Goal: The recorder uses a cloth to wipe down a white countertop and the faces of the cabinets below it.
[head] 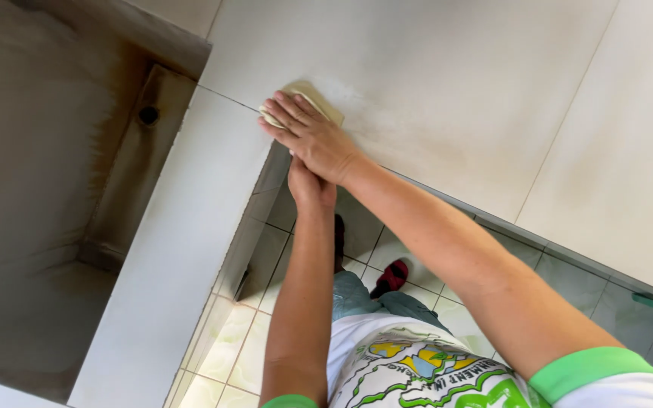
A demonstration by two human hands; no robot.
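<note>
While the right hand (313,136) is pressing flat, fingers spread, on the yellow pad (313,102) at the tiled ledge's (447,91) corner, the left hand (310,185) is sitting beneath it, grip unclear. Firm, even, overlapping strokes are advisable.

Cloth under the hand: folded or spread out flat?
Folded, it seems: the yellowish cloth shows as a small pad with layered edges under the right hand, pressed flat on the pale tiled ledge.

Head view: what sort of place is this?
Probably a tiled bathroom or wash area: pale wall tiles, a stained basin with a drain hole, and green floor tiles. The right hand presses a cloth.
</note>
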